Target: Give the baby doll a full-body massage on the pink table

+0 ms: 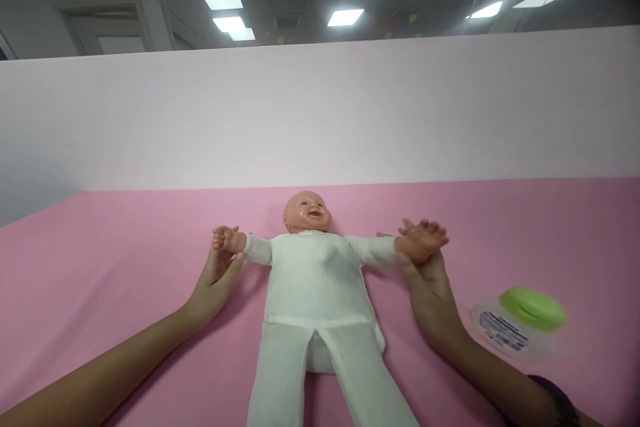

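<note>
A baby doll (pixel 320 280) with a bald plastic head and a white cloth body lies on its back on a pink surface (pixel 165 227), its arms spread to both sides. On the left, my left hand (pixel 215 280) holds the doll's hand (pixel 229 239), with the thumb on the near side and the fingers partly hidden behind it. At the other side, my right hand (pixel 430 293) is closed around the wrist of the doll's other hand (pixel 423 239), whose fingers point outward. The doll's legs reach past the bottom edge of the view.
A clear bottle with a green cap (pixel 534 308) and a printed label lies to the right of my right forearm. Behind the doll rises a white panel (pixel 320 117) along the back of the pink surface. A dark band circles my right forearm.
</note>
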Tool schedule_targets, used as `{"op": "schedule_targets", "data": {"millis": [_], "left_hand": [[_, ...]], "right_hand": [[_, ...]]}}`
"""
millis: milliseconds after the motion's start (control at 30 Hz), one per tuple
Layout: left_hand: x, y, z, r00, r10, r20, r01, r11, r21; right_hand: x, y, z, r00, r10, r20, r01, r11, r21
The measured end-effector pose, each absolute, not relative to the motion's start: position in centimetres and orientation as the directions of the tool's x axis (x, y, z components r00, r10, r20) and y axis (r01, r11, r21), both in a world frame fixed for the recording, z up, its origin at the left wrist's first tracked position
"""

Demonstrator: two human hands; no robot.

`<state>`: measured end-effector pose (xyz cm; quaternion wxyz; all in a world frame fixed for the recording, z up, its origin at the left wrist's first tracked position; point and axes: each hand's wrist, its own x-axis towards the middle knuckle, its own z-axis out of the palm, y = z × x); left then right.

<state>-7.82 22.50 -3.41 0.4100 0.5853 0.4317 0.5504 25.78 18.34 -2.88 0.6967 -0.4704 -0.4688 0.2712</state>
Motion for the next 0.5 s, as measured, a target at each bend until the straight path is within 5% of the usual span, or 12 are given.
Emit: {"op": "schedule_targets", "data": {"millis": [133, 333, 500], "left_hand": [[-8.0, 22.8, -3.6, -0.027, 0.972, 0.233, 0.007, -0.233, 0.973], [-9.6, 25.4, -4.0, -0.177, 0.983, 0.043, -0.307, -0.096, 0.947], [-10.7, 26.5, -4.1, -0.285, 0.948, -0.143, -0.435, 0.006, 0.901]], "right_hand": [[25.1, 18.0, -2.8, 0.407, 0.815, 0.413, 0.064, 0.426, -0.903], [29.4, 21.2, -4.8, 0.711, 0.702, 0.029, -0.285, 0.326, -0.901], [31.9, 23.0, -5.9, 0.738, 0.653, -0.168, -0.497, 0.358, -0.790]]}}
